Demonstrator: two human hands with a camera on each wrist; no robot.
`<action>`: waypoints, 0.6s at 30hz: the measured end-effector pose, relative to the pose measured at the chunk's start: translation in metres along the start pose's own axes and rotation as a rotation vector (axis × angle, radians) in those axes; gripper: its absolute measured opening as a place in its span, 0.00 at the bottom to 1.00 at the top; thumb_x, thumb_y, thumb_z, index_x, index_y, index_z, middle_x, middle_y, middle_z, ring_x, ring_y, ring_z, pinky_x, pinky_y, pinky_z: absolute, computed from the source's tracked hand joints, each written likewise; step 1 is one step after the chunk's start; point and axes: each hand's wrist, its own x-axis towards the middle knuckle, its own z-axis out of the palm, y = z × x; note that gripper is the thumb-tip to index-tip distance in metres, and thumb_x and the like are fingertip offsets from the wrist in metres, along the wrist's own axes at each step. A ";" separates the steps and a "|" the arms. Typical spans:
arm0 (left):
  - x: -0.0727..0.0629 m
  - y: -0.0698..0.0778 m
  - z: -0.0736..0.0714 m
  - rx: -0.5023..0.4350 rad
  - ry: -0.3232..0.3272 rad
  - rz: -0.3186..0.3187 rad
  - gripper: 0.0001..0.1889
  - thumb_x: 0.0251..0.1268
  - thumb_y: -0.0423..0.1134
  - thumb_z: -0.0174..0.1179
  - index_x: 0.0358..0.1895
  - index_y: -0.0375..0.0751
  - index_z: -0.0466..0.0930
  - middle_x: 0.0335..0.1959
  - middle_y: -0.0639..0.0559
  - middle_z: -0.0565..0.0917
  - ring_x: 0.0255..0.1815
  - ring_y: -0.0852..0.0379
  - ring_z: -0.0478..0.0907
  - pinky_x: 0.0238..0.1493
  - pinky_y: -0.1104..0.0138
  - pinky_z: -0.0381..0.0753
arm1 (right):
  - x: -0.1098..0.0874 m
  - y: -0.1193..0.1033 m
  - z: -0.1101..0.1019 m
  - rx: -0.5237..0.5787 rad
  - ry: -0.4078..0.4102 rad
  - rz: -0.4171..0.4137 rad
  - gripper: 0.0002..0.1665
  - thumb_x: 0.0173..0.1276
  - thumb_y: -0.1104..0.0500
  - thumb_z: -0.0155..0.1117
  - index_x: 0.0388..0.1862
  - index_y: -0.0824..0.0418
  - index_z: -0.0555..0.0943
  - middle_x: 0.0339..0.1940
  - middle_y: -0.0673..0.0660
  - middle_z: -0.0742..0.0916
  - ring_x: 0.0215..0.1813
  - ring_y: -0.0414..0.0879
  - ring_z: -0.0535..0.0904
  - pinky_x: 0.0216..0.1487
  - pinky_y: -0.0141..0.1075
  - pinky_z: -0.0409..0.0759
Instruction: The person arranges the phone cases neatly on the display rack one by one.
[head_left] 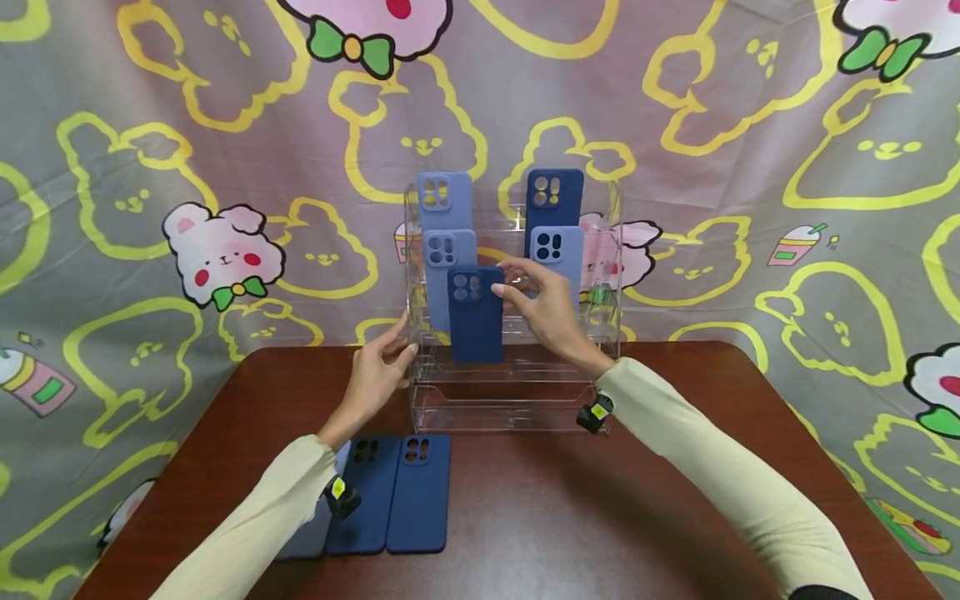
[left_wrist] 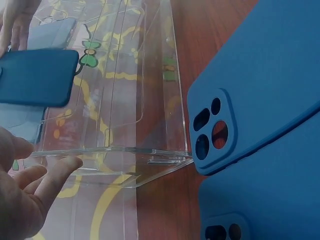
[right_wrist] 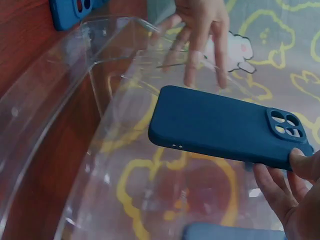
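Note:
My right hand [head_left: 551, 310] pinches a dark blue phone case [head_left: 477, 321] by its upper right edge. The case stands upright in front of a clear tiered display rack [head_left: 510, 417], camera cutouts at the top. In the right wrist view, the thumb lies on the back of the case [right_wrist: 215, 125] near the cutouts, with fingers behind it. My left hand [head_left: 377, 367] is at the rack's left side, fingers extended and spread along the clear panel. Light purple cases [head_left: 461, 193] stand on the rack's left, and a dark blue one [head_left: 557, 204] stands behind a light purple one [head_left: 567, 246] on its right.
Dark blue phone cases [head_left: 420, 508] lie side by side on the brown table [head_left: 570, 517], front left of the rack, partly under the left forearm. A patterned cloth [head_left: 495, 100] hangs behind the table.

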 end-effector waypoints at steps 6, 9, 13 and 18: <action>0.000 0.000 0.002 0.011 -0.006 -0.012 0.31 0.78 0.34 0.62 0.80 0.54 0.67 0.65 0.30 0.81 0.50 0.36 0.88 0.29 0.63 0.92 | -0.009 0.013 0.017 0.042 -0.004 0.016 0.20 0.71 0.67 0.72 0.61 0.68 0.84 0.42 0.66 0.87 0.45 0.59 0.90 0.41 0.41 0.93; -0.001 0.001 0.003 0.013 -0.006 -0.013 0.31 0.78 0.35 0.62 0.80 0.54 0.67 0.65 0.30 0.81 0.52 0.37 0.88 0.30 0.63 0.93 | -0.013 0.018 0.025 0.062 -0.011 0.020 0.20 0.71 0.67 0.71 0.61 0.68 0.84 0.41 0.68 0.87 0.44 0.60 0.89 0.41 0.46 0.93; -0.001 0.000 0.002 0.015 0.002 -0.001 0.31 0.78 0.34 0.62 0.80 0.53 0.67 0.64 0.30 0.81 0.50 0.37 0.88 0.30 0.63 0.93 | -0.012 0.021 0.032 0.085 -0.004 0.018 0.20 0.72 0.66 0.71 0.61 0.68 0.84 0.42 0.68 0.87 0.44 0.61 0.89 0.42 0.55 0.91; -0.001 0.000 0.000 0.021 0.003 0.012 0.31 0.78 0.34 0.62 0.80 0.54 0.67 0.64 0.30 0.81 0.46 0.37 0.88 0.30 0.63 0.93 | -0.008 0.019 0.037 0.087 -0.023 0.044 0.21 0.71 0.66 0.72 0.61 0.67 0.84 0.42 0.68 0.88 0.43 0.61 0.89 0.41 0.42 0.93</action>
